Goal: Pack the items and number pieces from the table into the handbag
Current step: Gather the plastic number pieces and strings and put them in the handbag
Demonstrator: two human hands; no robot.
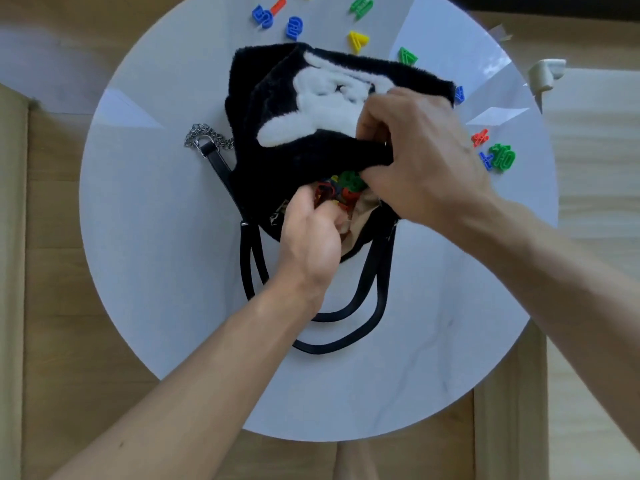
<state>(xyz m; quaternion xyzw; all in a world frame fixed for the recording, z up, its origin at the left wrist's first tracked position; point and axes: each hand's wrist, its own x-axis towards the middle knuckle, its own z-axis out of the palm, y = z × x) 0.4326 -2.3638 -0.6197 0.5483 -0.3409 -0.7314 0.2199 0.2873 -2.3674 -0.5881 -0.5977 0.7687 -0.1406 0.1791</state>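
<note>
Nearest, two bare forearms reaching in over the round white table [145,271], one from the lower left, one from the right. Between them, two black handle loops [346,317] lying flat on the tabletop, running up to the mouth of the black fluffy handbag [270,109].

Left hand [310,242] at the near lip of the bag's mouth, fingers curled together and tucked in against the beige lining; whether pinching the lining or a piece, cannot tell. Right hand [420,157] on the far lip, fingers closed on the black plush edge, lifting it so the mouth gapes. Inside the opening, a heap of coloured number pieces [341,190], red, green and yellow, lying on the lining.

Further up, a white plush shape [322,105] across the bag's upper face. Left of the bag, a silver chain [206,135] clipped to a black strap.

Loose on the table right of the bag: a red piece [480,137], a blue piece [486,160], a green 10 [503,157]. Beyond the bag: a green piece [407,56], a yellow piece [358,40], a blue 5 [262,16], another blue piece [294,27], a red bar [278,5], another green piece [361,5] at the far edge.
</note>
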